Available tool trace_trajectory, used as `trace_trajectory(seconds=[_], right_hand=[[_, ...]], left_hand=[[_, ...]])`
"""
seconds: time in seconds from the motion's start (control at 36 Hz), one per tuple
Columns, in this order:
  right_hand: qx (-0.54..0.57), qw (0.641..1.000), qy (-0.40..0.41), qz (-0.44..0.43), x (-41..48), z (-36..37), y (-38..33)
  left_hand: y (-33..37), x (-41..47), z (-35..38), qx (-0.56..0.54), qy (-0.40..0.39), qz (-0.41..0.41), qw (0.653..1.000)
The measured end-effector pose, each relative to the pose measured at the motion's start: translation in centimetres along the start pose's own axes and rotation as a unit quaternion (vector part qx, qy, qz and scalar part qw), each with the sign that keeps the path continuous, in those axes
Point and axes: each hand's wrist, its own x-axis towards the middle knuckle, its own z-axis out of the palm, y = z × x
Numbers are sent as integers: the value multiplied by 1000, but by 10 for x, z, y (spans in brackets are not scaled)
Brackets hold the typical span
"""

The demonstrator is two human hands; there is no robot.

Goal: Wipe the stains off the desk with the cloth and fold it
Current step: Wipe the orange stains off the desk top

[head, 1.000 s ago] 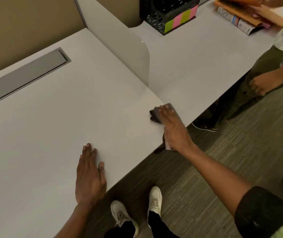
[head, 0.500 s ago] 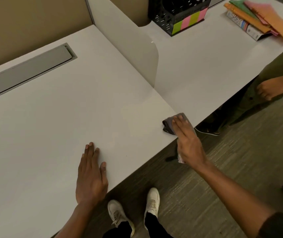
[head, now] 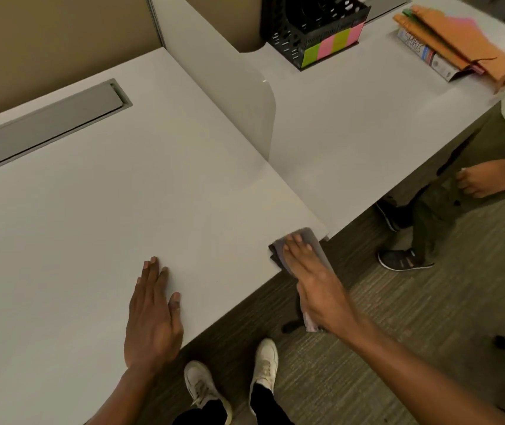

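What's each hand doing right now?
Left hand: open, flat on the desk, holding nothing.
Right hand: open, fingers pressing the cloth onto the desk's near right corner.

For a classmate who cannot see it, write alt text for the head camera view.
A person's right hand presses a grey cloth flat on the front corner of a pale desk, part of it hanging over the edge. The left hand rests flat on the desk, and white shoes show below.

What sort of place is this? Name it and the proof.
Probably an office: desk split by a divider panel, black file organizer, folders, carpeted floor.
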Motion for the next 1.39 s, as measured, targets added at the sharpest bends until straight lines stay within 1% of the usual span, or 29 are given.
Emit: trace_trajectory(seconds=[0.08,0.22,0.36,0.42,0.47,0.53,0.58,0.64,0.67,0.72,0.78,0.83,0.89,0.97,1.03,1.11,1.25,1.33,1.39], right_hand=[[12,1000,4,23,3,4,-4],[3,997,45,65,56,2,4],[-11,984,88,152,106,9,13],[-16,982,96,165,113,15,3],[-19,987,86,132,105,26,-15],[-13,996,60,62,84,44,-39],[-2,1000,17,-15,62,60,-58],[11,997,-5,-75,52,65,-61],[16,996,-10,-86,52,64,-56],[9,997,-9,-80,60,55,-39],[-16,998,26,-53,73,40,-17],[-19,997,79,-2,90,25,6],[-4,992,117,57,109,15,21],[-14,986,130,102,130,18,23],[-15,988,119,96,141,25,16],[12,993,100,65,162,28,6],[2,998,54,34,188,19,4],[-6,999,44,25,173,15,2],[8,999,23,30,144,20,-10]], left_hand=[[1,0,-1,2,1,3,1000],[-1,0,1,3,6,5,1000],[-3,-1,3,6,3,8,1000],[-4,0,4,7,3,7,1000],[-6,0,5,7,3,10,1000],[-8,0,6,11,5,12,1000],[-8,0,6,14,5,12,1000],[-7,0,6,14,5,9,1000],[-7,0,5,14,6,8,1000],[-6,0,5,12,4,7,1000],[-7,0,5,11,6,9,1000],[-7,0,5,12,6,9,1000],[-6,0,4,11,2,7,1000],[-6,0,4,11,-1,6,1000],[-7,0,5,14,3,6,1000],[-6,1,5,14,1,3,1000],[-4,0,4,22,-4,8,1000],[-4,0,4,14,-2,11,1000],[-4,0,2,10,-2,8,1000]])
